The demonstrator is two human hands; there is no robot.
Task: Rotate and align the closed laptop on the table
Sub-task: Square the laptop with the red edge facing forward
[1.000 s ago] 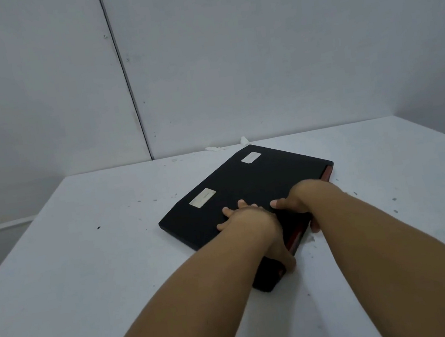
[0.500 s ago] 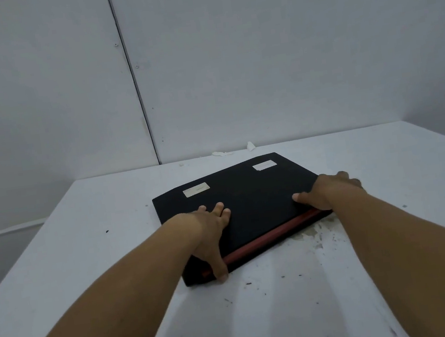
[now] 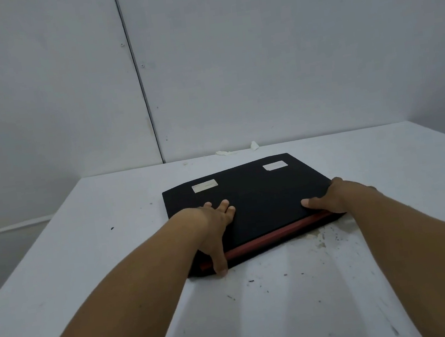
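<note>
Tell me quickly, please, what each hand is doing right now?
Left hand: gripping the laptop at its near-left corner, thumb over the edge.
Right hand: gripping the laptop's near-right corner.

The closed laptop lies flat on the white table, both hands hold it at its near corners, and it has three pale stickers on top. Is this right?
Not quite. The head view shows two pale stickers on the closed laptop, not three. The rest holds: it lies flat on the white table, left hand and right hand at its near corners.

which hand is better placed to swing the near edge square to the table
Left, probably. The left hand wraps the laptop's nearest corner, thumb on the red edge, so it can pull or push. The right hand grips the farther right corner, suiting a pivot.
</note>
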